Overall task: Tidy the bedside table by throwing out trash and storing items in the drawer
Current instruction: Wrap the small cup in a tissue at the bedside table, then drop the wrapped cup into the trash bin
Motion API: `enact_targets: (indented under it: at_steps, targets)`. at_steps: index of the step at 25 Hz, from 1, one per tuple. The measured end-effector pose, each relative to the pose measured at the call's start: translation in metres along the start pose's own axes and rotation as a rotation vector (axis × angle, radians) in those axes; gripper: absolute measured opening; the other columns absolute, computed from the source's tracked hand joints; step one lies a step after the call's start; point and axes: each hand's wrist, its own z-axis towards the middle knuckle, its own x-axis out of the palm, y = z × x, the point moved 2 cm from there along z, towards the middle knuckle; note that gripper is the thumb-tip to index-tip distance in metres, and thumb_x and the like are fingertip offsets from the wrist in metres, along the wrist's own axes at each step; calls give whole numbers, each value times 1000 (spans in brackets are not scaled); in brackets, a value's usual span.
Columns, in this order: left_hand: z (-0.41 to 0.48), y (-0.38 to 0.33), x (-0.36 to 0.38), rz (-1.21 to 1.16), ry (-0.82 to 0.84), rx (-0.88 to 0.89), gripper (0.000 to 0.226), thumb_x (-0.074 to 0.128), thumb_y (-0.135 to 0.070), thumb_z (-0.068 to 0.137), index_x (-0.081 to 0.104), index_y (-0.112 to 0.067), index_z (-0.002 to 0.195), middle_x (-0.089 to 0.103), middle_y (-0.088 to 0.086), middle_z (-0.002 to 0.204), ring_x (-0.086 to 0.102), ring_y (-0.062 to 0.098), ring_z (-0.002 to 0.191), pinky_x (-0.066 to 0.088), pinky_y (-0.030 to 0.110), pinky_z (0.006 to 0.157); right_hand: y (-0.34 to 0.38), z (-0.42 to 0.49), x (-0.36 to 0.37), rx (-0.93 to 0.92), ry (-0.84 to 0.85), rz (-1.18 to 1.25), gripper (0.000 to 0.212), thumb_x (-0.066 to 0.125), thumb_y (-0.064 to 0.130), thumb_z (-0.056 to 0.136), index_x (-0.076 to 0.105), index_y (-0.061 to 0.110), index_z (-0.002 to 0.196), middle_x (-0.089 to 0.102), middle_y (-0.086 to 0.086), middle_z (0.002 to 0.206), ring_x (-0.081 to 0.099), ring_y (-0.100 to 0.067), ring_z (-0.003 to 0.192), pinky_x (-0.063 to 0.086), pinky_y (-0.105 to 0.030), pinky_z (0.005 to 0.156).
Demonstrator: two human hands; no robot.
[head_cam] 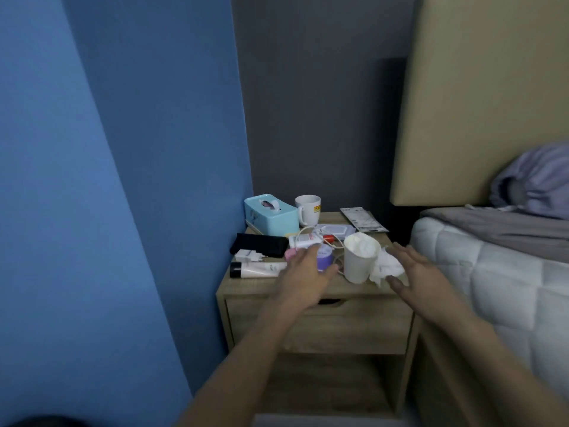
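Note:
A wooden bedside table (246, 289) holds clutter, and its drawer (348, 326) below is closed. A white paper cup (359, 260) stuffed with tissue stands near the front, with a crumpled tissue (388, 265) beside it on the right. My left hand (303, 274) hovers open over the front edge, in front of a purple round tin (324, 257). My right hand (414, 277) is open just right of the crumpled tissue, holding nothing. A white lotion tube (258, 269), a white plug (250, 255) and a black case (258, 245) lie on the left side.
At the back stand a turquoise tissue box (271, 215), a white mug (308, 206), a white charger with cable (303, 241) and a flat packet (363, 218). A blue wall is on the left; the bed mattress (492, 272) and headboard are on the right.

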Motion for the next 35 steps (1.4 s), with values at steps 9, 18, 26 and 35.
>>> enact_targets:
  at_steps: [9, 18, 26, 35]
  targets:
    - [-69, 15, -125, 70, -12, 135, 32, 49, -34, 93, 58, -21, 121, 57, 3, 127, 52, 19, 112, 44, 35, 93, 167, -31, -77, -166, -57, 14, 51, 57, 29, 84, 45, 16, 132, 49, -5, 137, 48, -26, 122, 43, -41, 98]
    - [-97, -181, -364, 48, 54, 130, 32, 50, -30, 93, 55, -23, 124, 55, -3, 130, 49, 15, 118, 40, 30, 96, 294, 3, -356, -130, -2, 105, 43, 51, 32, 84, 52, 17, 124, 55, 0, 133, 55, -23, 116, 45, -31, 93]
    - [-162, -280, -446, 105, 7, 125, 34, 49, -32, 94, 52, -27, 127, 53, -10, 133, 45, 9, 122, 35, 22, 89, 323, -27, -473, -209, 117, 131, 48, 49, 34, 83, 53, 10, 124, 57, -7, 130, 56, -27, 115, 34, -23, 92]
    - [-154, -225, -500, 267, -256, -60, 46, 38, -40, 88, 58, -15, 122, 61, 3, 125, 54, 23, 118, 44, 35, 93, 393, 44, -445, -558, 251, 138, 53, 47, 37, 83, 48, 13, 130, 47, -5, 141, 41, -22, 132, 32, -35, 108]
